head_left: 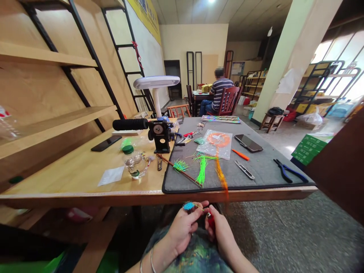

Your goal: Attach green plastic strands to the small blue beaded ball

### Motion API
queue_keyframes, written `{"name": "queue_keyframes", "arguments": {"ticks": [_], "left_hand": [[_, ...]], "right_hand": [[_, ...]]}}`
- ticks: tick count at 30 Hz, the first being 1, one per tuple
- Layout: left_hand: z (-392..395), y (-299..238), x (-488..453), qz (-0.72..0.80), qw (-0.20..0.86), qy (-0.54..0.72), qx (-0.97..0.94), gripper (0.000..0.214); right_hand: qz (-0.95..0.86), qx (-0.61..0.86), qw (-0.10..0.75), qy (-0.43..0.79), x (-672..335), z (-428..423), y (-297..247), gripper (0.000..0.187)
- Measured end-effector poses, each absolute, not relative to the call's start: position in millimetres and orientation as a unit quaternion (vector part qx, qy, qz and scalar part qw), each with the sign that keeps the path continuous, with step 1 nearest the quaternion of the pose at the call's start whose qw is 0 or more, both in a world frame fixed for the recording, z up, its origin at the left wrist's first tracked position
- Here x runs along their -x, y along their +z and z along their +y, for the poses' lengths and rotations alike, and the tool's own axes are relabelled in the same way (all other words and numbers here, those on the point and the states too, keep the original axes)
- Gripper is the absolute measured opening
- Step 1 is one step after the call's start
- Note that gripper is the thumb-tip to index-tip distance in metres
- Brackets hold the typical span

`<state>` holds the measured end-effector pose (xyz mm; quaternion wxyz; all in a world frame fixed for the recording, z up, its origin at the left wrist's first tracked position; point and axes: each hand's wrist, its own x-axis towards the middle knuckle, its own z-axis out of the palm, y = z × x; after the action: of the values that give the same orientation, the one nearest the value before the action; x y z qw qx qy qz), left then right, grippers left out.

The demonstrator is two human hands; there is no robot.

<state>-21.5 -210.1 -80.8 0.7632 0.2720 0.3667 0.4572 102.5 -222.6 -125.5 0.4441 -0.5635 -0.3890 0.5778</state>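
Below the table's front edge, over my lap, my left hand [183,227] pinches a small blue tufted piece [188,206] on a thin stem. Close beside it, my right hand [220,231] is closed round a small red object [210,220] that looks like a lighter. The two hands nearly touch. On the grey mat [264,170] above them lie green strands [202,168], orange strands [221,176] and a thin stick with a green-blue tuft [180,165].
A black vise with a foam handle [159,132] stands on the wooden table [74,170]. Phones [248,143], blue pliers [288,171], clippers [243,169], an orange tool [240,154], a bagged orange coil [218,140] and a white lamp [156,85] are about. A person sits at a far table [217,94].
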Motion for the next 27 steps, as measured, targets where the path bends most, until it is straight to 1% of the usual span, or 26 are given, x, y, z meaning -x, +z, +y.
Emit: {"name": "queue_keyframes", "arguments": {"ticks": [6, 12, 19, 27], "left_hand": [[-209.5, -78.5, 20.2, 0.381, 0.743, 0.455, -0.309, 0.023], [-210.7, -78.2, 19.1, 0.387, 0.738, 0.457, -0.311, 0.026], [-208.3, -79.8, 19.8, 0.390, 0.738, 0.454, -0.312, 0.027], [-210.0, -78.1, 20.9, 0.396, 0.731, 0.452, -0.324, 0.029]], "right_hand": [[-0.367, 0.563, 0.444, 0.593, -104.0, -218.7, -131.3, 0.056], [-0.412, 0.554, 0.442, 0.573, -104.7, -219.5, -132.3, 0.050], [-0.452, 0.558, 0.433, 0.545, -106.9, -218.6, -135.0, 0.048], [-0.426, 0.575, 0.412, 0.564, -103.0, -218.4, -131.2, 0.049]]}}
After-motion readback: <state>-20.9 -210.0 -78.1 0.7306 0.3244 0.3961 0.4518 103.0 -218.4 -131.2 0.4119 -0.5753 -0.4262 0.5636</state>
